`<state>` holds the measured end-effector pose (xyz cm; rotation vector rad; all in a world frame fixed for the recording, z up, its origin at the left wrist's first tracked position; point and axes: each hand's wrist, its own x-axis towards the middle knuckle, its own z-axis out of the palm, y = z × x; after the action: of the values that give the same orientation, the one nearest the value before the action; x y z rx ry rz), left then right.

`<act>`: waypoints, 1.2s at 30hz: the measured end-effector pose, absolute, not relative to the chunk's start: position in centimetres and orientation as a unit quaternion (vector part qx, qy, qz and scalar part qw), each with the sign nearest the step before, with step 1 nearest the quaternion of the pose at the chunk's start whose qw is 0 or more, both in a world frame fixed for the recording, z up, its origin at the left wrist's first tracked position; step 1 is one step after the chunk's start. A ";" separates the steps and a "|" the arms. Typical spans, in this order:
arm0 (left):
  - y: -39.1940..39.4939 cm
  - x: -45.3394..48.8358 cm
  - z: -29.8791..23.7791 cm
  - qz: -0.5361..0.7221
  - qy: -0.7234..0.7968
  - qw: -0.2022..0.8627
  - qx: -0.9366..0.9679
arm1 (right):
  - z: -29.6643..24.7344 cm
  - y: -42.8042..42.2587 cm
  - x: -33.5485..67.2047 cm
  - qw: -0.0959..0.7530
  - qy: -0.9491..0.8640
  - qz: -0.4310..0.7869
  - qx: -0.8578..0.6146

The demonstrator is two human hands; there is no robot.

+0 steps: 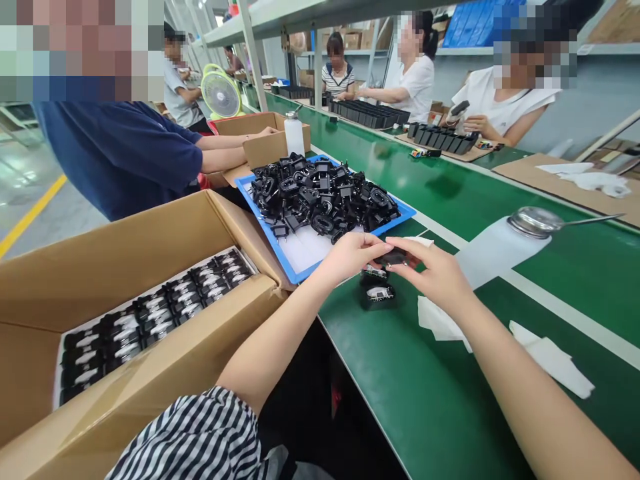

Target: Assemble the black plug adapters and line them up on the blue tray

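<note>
My left hand (354, 257) and my right hand (434, 272) meet over the green bench, fingers closed round a small black plastic housing (394, 257). My fingers partly cover it. Just below stand two black housings, the nearer one (380, 294) showing light-coloured parts inside its open top; the farther one is partly hidden by my hands. Beyond my left hand, a blue-rimmed tray (300, 275) bears a heap of black plug housings (325, 193), some with metal pins showing.
At left, an open carton (150, 393) holds rows of black units (160, 307). A white bottle with a metal lid (505, 253) stands right of my hands, near white cloth scraps (553, 360). Co-workers sit across the bench (450, 407); another person in navy (125, 153) stands at left.
</note>
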<state>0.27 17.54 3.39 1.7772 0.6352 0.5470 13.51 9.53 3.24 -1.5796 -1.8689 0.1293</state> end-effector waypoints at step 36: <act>17.2 -1.1 -1.6 0.248 0.275 0.372 0.851 | -0.1 10.4 13.3 0.365 -0.614 0.200 -0.671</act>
<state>-1.15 17.19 -1.56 2.1829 0.7040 0.6358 13.25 10.41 -0.14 -1.7255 -1.5781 0.5141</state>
